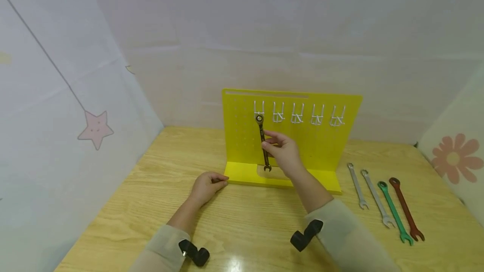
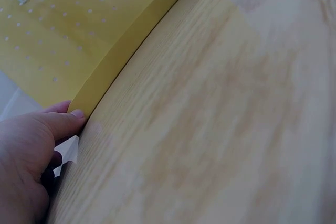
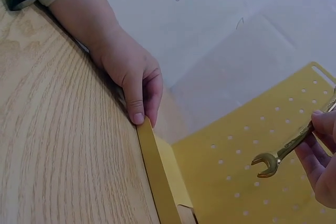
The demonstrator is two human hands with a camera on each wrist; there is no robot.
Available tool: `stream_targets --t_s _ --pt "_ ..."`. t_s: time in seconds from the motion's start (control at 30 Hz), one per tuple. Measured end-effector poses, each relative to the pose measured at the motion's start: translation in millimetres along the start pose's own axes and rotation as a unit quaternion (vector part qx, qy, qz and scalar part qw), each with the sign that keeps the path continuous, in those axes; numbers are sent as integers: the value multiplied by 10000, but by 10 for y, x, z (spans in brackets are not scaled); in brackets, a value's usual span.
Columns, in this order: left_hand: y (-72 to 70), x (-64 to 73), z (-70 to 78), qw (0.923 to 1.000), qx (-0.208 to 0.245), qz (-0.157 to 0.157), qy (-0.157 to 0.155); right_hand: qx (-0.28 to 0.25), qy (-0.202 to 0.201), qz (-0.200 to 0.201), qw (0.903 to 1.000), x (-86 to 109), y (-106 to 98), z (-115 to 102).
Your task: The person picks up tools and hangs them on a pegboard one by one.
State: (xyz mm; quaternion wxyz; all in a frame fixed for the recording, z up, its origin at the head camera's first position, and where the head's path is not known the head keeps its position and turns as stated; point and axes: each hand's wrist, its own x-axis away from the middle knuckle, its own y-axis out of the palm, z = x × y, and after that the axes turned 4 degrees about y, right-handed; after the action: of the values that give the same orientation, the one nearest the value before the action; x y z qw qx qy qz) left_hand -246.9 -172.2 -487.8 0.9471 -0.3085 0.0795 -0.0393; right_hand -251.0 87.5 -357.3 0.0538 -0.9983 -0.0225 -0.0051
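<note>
Wood-grain desk (image 1: 242,217), pale cloth (image 1: 242,20) behind. R hand (image 1: 286,152) pinches dark wrench (image 1: 266,157) mid-shaft, prob. for balance, ring end up near leftmost hook (image 1: 259,113); L hand (image 1: 205,187) pinches base corner of yellow pegboard (image 1: 242,137), prob. steadying it; four more wrenches (image 1: 393,209) lie R.

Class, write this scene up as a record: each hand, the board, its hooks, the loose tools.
Right hand: holds dark wrench, ring end up, at the leftmost hook
Left hand: pinches base corner of yellow pegboard
Board: upright on wooden table
Hooks: five, in a row
Loose tools: two silver wrenches, green wrench, red wrench, right of the board
</note>
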Motion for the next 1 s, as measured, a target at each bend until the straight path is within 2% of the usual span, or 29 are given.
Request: stream_targets --t_s 0.23,0.63,1.0 --pt "12 -1 -23 10000 -19 20 91 -30 10 113 9999 -112 47 49" --pt "20 7 -26 9999 62 44 72 -68 68 255 9996 -276 95 141" --pt "-3 16 -9 9999 20 46 96 -258 82 514 9983 -362 173 147"
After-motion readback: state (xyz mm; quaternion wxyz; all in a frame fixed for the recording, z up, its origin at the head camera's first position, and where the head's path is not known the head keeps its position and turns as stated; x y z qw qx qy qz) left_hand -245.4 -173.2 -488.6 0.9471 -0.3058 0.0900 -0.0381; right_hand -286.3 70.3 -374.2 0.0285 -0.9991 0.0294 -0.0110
